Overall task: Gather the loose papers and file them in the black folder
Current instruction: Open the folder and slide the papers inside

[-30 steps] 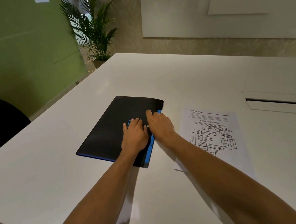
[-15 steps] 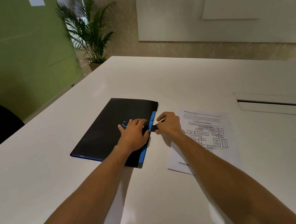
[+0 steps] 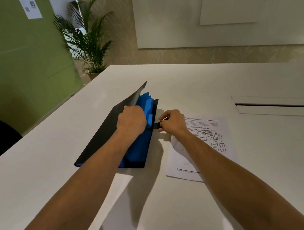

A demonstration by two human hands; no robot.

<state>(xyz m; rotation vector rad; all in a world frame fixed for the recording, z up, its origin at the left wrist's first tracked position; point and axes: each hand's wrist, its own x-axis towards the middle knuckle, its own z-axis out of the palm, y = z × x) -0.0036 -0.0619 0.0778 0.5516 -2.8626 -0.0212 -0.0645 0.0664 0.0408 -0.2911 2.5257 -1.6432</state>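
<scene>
Your left hand [image 3: 131, 121] grip: clenched on black folder [image 3: 101, 136] cover, raised off blue dividers [image 3: 141, 145] | your right hand [image 3: 172, 121] grip: pinching black strap [image 3: 155, 126] at folder edge | paper [image 3: 206, 146]: flat on tabletop [image 3: 263, 159], under right wrist.

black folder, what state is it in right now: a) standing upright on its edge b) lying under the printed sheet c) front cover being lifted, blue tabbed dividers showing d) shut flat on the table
c: the left hand is raising the front cover of the black folder, showing the blue dividers, while the right hand pinches its black closure strap; the printed sheet lies beside it.
</scene>
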